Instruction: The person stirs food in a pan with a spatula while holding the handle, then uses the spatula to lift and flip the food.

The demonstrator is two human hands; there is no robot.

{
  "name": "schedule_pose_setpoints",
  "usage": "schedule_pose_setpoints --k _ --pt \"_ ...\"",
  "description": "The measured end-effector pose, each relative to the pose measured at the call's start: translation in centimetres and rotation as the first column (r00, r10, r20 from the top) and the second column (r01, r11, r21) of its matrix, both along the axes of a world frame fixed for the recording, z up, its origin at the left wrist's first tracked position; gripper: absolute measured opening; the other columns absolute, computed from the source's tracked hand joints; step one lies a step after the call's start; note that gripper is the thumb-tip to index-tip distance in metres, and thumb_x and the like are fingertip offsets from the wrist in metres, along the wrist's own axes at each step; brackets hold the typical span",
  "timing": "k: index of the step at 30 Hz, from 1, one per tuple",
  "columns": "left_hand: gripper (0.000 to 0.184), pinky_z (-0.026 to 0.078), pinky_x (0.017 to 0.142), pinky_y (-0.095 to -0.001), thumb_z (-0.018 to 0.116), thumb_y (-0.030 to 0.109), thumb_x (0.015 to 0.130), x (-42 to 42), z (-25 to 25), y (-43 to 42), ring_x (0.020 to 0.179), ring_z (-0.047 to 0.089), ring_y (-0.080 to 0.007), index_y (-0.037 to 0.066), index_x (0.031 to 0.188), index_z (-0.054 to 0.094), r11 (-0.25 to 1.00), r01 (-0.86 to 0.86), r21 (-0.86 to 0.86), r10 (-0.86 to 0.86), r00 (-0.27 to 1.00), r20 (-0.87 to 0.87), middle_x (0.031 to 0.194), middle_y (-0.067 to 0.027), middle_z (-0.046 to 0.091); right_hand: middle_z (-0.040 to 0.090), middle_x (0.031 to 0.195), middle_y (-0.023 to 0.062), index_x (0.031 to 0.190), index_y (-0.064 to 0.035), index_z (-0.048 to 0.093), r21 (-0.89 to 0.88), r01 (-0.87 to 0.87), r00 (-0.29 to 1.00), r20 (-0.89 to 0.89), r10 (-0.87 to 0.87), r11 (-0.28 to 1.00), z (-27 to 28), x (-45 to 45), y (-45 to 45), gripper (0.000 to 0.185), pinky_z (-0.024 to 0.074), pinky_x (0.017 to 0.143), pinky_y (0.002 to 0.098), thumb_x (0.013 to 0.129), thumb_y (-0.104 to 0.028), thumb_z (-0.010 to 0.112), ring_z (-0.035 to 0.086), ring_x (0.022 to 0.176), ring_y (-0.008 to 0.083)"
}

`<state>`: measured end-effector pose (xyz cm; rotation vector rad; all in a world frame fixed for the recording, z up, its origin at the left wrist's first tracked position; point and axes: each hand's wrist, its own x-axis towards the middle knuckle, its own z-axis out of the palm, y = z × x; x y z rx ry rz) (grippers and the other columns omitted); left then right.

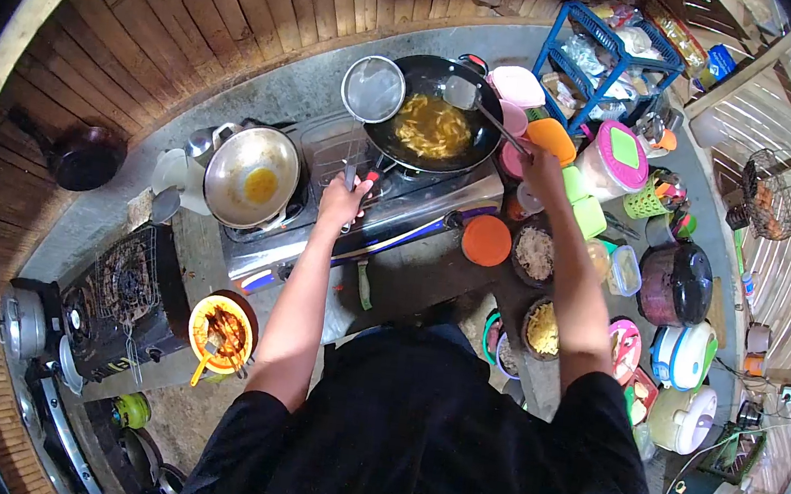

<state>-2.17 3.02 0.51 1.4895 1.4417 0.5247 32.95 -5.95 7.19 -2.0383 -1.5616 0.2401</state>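
Observation:
My left hand (pixel 342 202) is closed around the handle of a round mesh strainer (pixel 373 89), whose basket hangs over the left rim of a black wok (pixel 406 156). The wok's red-and-black handle reaches that same hand; I cannot tell whether it is gripped too. In the wok, yellowish strips of food (pixel 436 127) lie in bubbling oil. My right hand (pixel 542 173) is closed on the handle of a metal spatula (pixel 462 93), its blade over the far part of the wok.
A silver pan (pixel 222 183) with a little yellow oil sits on the stove's (pixel 317 248) left burner. To the left, a yellow bowl (pixel 242 366) holds red sauce. Lidded tubs, bowls of food and a dark pot (pixel 675 284) crowd the right. A blue rack (pixel 612 57) stands behind.

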Motion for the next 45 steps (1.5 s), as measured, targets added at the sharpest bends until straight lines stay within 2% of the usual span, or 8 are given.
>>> schedule_pose_setpoints --k 2,16,18,22,28,30,39,45 --pt "0.029 0.047 0.044 -0.0309 0.066 0.030 0.086 0.0 -0.6 0.2 0.046 0.061 -0.0166 0.005 0.091 0.053 1.000 -0.009 0.004 0.009 1.000 0.011 0.072 -0.0063 0.068 0.063 0.098 0.0224 0.104 -0.0041 0.064 0.197 0.018 0.995 0.094 -0.037 0.980 -0.6 -1.3 -0.2 0.022 0.0489 0.077 0.0480 0.089 -0.015 0.052 0.062 0.090 0.0406" --pt "0.029 0.048 0.048 -0.0326 0.066 0.033 0.086 0.0 -0.6 0.1 0.047 0.062 -0.0170 0.007 0.087 0.055 1.000 -0.014 -0.008 0.014 1.000 0.007 0.070 -0.0060 0.067 0.065 0.093 0.0237 0.111 -0.0058 0.065 -0.125 0.032 0.992 -0.120 -0.047 0.992 -2.8 -5.9 -3.2 0.030 0.0496 0.078 0.0445 0.084 -0.012 0.056 0.062 0.090 0.0407" --pt "0.029 0.048 0.048 -0.0326 0.067 0.033 0.086 -0.1 -0.6 0.2 0.047 0.062 -0.0172 0.007 0.087 0.055 1.000 -0.001 -0.015 0.001 1.000 -0.005 0.070 -0.0062 0.067 0.063 0.072 0.0110 0.114 -0.0064 0.065 -0.227 -0.020 0.947 -0.317 -0.055 0.974 -2.8 -6.4 -2.9 0.029 0.0450 0.061 0.0326 0.086 -0.008 0.056 0.058 0.064 0.0183" --pt "0.030 0.048 0.048 -0.0323 0.067 0.034 0.085 0.0 -0.7 0.2 0.046 0.062 -0.0175 0.007 0.086 0.055 1.000 -0.012 -0.003 0.012 1.000 0.007 0.070 -0.0069 0.067 0.058 0.070 0.0046 0.115 -0.0047 0.064 -0.161 -0.053 0.918 -0.395 -0.015 0.986 -2.7 -7.0 -3.2 0.028 0.0413 0.059 0.0276 0.088 -0.007 0.055 0.049 0.062 0.0106" --pt "0.030 0.049 0.048 -0.0322 0.066 0.034 0.086 0.1 -1.1 0.1 0.047 0.062 -0.0176 0.006 0.086 0.055 1.000 -0.015 0.020 0.015 1.000 0.009 0.070 -0.0063 0.067 0.065 0.079 0.0149 0.117 -0.0043 0.062 -0.007 0.032 0.963 -0.267 -0.033 0.999 -1.9 -7.2 -3.6 0.029 0.0461 0.065 0.0323 0.089 -0.011 0.056 0.061 0.070 0.0204" --pt "0.030 0.049 0.049 -0.0320 0.066 0.034 0.086 0.2 -1.0 0.1 0.047 0.063 -0.0178 0.006 0.086 0.055 1.000 -0.010 0.016 0.009 1.000 0.009 0.072 -0.0062 0.068 0.065 0.089 0.0242 0.112 -0.0056 0.064 0.064 0.063 0.974 -0.223 -0.047 0.996 -1.1 -7.1 -3.6 0.028 0.0499 0.076 0.0424 0.087 -0.011 0.055 0.063 0.089 0.0401" --pt "0.030 0.048 0.048 -0.0317 0.065 0.033 0.086 0.0 -0.5 0.0 0.048 0.063 -0.0174 0.006 0.090 0.054 1.000 0.003 0.005 -0.002 1.000 -0.009 0.075 -0.0063 0.070 0.063 0.085 0.0270 0.113 -0.0070 0.060 0.061 0.183 0.959 0.210 -0.192 0.981 -2.9 -3.9 -2.1 0.029 0.0490 0.069 0.0521 0.086 -0.012 0.051 0.062 0.079 0.0430" --pt "0.030 0.048 0.047 -0.0322 0.066 0.033 0.086 -0.1 -1.0 0.0 0.047 0.062 -0.0174 0.006 0.090 0.054 1.000 0.003 0.031 -0.003 1.000 0.012 0.074 -0.0065 0.069 0.063 0.084 0.0278 0.097 -0.0035 0.066 -0.053 0.051 0.998 0.029 -0.050 0.997 -2.3 -3.9 -2.4 0.020 0.0503 0.067 0.0474 0.086 -0.015 0.054 0.065 0.076 0.0390"
